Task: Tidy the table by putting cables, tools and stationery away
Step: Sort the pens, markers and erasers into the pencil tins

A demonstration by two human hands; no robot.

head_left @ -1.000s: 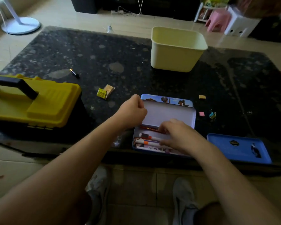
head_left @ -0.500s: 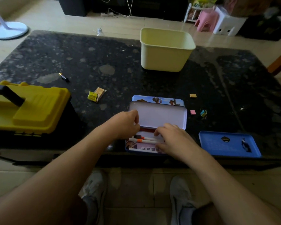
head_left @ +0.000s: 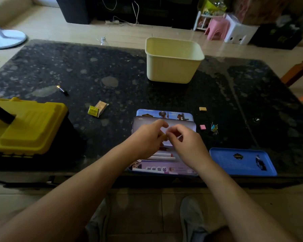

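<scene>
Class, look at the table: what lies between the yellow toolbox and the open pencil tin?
The head view shows one small yellow-wrapped packet lying on the table between the yellow toolbox and the open pencil tin, touching neither.

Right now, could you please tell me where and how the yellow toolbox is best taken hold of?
Probably by the black handle atop the yellow toolbox, coming down from above. The bar looks raised off the top, with room to hook under it, while the box itself is wide and bulky, with no other obvious hold.

Left hand (head_left: 147, 138) and right hand (head_left: 188, 145) meet above the open pencil case (head_left: 166, 169).
</scene>
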